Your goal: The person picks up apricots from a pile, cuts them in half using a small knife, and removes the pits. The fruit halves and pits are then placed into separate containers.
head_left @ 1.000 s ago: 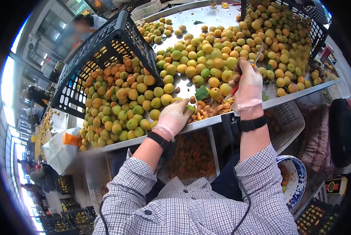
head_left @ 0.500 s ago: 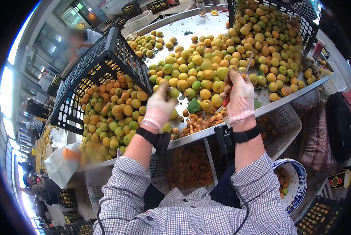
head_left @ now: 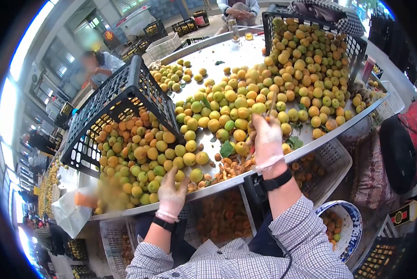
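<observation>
"What had moved since the earlier frame?"

"In the head view, the left hand (head_left: 171,197), blurred over the middle of the pile half a second earlier, had dropped to the near edge of the metal tabletop (head_left: 208,58), left of centre. Its thumb and fingers stood parted at a yellow-green fruit (head_left: 179,176); whether they gripped it, one could not tell."

"And the right hand (head_left: 268,142)?"

"It was closed around a knife (head_left: 273,101), blade pointing toward the far edge, just above the fruit near the middle of the near edge. Both hands wore pale, thin coverings."

"What lay between them?"

"Split orange pieces (head_left: 229,169) heaped along the near edge, with a green leaf (head_left: 227,149) just beyond."

"And the rest of the scene?"

"Yellow, green and orange fruit spread across the tabletop. A tipped black crate (head_left: 104,104) spilled fruit at the left end; a second black crate (head_left: 357,49) stood at the far right corner, fruit banked against it. A glass jar (head_left: 234,33) sat by the far edge, where another person (head_left: 238,11) held their hands together. Below the right end of the near edge, a blue-and-white bowl (head_left: 356,228) held more fruit."
</observation>
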A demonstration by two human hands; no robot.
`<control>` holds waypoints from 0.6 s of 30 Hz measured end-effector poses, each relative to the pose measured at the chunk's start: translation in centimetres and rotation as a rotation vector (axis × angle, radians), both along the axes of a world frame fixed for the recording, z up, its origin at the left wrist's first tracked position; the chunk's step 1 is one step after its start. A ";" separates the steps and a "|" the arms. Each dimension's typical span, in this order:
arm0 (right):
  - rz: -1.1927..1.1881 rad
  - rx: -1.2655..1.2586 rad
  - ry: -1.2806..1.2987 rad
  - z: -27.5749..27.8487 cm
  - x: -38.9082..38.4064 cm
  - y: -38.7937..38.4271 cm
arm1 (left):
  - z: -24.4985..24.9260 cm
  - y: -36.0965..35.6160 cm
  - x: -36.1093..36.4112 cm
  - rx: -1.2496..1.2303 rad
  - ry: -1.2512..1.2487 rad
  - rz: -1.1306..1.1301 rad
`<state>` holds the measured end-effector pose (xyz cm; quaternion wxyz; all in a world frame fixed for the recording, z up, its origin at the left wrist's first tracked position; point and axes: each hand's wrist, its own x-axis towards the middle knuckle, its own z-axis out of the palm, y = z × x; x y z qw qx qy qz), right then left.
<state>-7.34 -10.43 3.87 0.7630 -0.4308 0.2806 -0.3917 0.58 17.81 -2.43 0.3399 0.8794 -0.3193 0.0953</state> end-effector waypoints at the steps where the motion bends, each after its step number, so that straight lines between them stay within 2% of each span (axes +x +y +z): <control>1: 0.045 0.024 0.029 0.4 -0.2 0.8 | -0.9 0.7 -0.1 0.028 0.020 0.055; 2: 0.083 0.039 0.050 0.7 -0.6 1.6 | -1.5 0.9 -0.1 0.046 0.033 0.103; 4: 0.089 -0.100 0.104 -1.3 0.6 2.1 | -2.1 0.4 -0.5 0.082 -0.087 0.177; 6: 0.073 -0.186 0.195 -2.2 1.3 3.4 | -2.8 -0.1 -0.1 0.068 -0.102 0.191; 8: 0.146 -0.239 0.199 -2.5 1.2 4.8 | -1.7 -0.7 -0.4 0.074 0.003 0.240; 10: 0.198 -0.268 0.234 -2.8 1.4 7.0 | -2.2 -0.3 -0.2 0.077 -0.037 0.227; 11: 0.192 -0.358 0.231 -5.8 2.6 7.0 | -2.4 -0.1 -0.2 0.115 -0.064 0.217; 14: 0.241 -0.333 0.271 -3.5 1.4 8.7 | -1.8 -0.5 -0.4 0.119 -0.046 0.217; 16: 0.133 -0.622 0.317 -6.2 2.3 8.8 | -1.6 -0.6 -0.5 0.145 -0.029 0.213; 18: 0.139 -0.678 0.325 -6.8 2.2 9.0 | -1.7 -0.5 -0.5 0.119 -0.057 0.196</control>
